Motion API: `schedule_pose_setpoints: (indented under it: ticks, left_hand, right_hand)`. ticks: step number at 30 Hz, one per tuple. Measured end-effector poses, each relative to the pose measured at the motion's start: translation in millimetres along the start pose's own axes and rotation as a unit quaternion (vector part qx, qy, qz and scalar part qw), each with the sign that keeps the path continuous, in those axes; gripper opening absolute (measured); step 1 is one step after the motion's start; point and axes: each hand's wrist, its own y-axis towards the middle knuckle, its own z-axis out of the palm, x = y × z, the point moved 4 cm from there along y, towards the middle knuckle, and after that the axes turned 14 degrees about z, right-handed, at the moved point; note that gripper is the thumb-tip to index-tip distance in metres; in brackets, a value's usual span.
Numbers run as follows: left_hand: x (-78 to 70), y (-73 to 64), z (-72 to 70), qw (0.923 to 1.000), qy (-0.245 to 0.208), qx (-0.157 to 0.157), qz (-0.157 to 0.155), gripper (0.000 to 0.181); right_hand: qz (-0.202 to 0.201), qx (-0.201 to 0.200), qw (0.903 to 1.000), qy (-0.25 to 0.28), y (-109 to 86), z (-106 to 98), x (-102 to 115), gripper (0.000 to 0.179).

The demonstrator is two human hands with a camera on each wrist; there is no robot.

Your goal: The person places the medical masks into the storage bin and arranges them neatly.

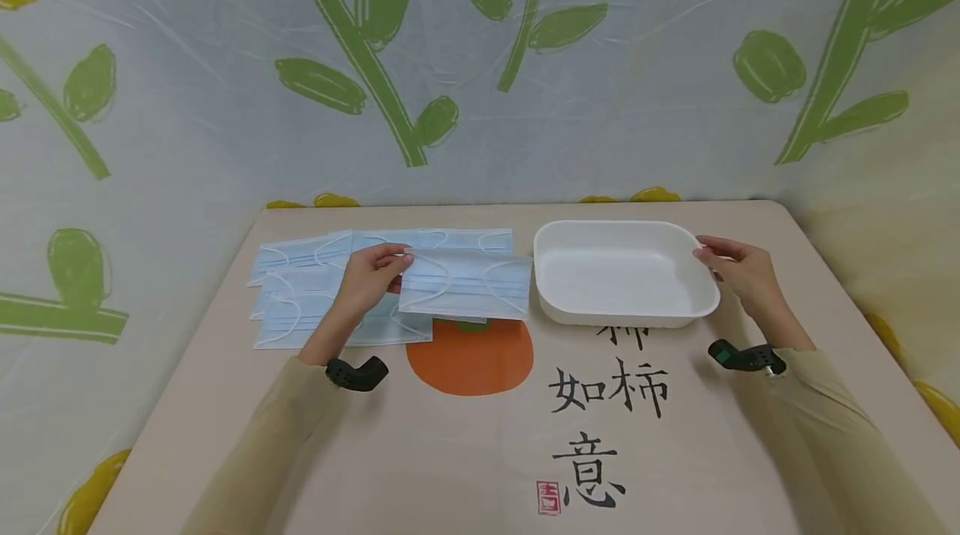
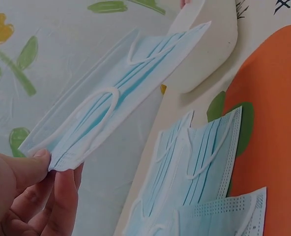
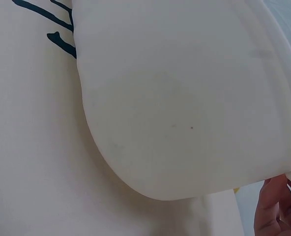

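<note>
**Pinching a mask (image 1: pixel 467 283), gripping a white tray (image 1: pixel 626 281)**

Far left, we note loose masks (image 1: pixel 307 281) overlapping on the table (image 1: pixel 450 452). The left hand (image 1: pixel 372 275) pinches the mask by its left end, holding it above the others. We judge it light, soft, easily creased; best taken by an edge, clear of the ear loops (image 2: pixel 117 96). Rightward, the white tray: probably stiff, light, smooth; we favour the rim (image 1: pixel 611 223), where the right hand (image 1: pixel 742 268) grips its right side.

Writing: no brand we can make out. Red seal (image 1: pixel 548 497), too small to read; black characters (image 1: pixel 577 390) 如, 柿, 意, plus one partly hidden by the white tray.
</note>
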Motion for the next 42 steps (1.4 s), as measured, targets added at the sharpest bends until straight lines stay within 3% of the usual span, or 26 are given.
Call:
schedule_pose_setpoints:
  ticks: [10,20,25,32,42]
  left_hand:
    - [-19.3,19.1,18.1,0.9992,-0.037,0.0,0.013,0.031]
    - [-30.9,37.9,44.5,0.9963,-0.083,-0.017,0.013,0.033]
    - [-36.7,46.4,60.3,0.994,-0.108,-0.016,0.009,0.034]
    - [-44.7,57.0,80.5,0.9926,-0.121,-0.011,-0.009,0.036]
    - [-54.2,74.1,110.8,0.9886,-0.148,-0.004,-0.026,0.037]
  right_hand:
    - [0.006,0.035,0.9991,0.023,-44.9,-2,32,0.069]
    - [0.027,0.029,0.9991,0.018,-26.9,-1,20,0.079]
    - [0.035,0.026,0.9988,0.023,-38.1,-1,27,0.071]
    - [0.011,0.039,0.9988,0.026,-51.0,-1,36,0.07]
    - [0.017,0.037,0.9989,0.023,-49.6,1,35,0.071]
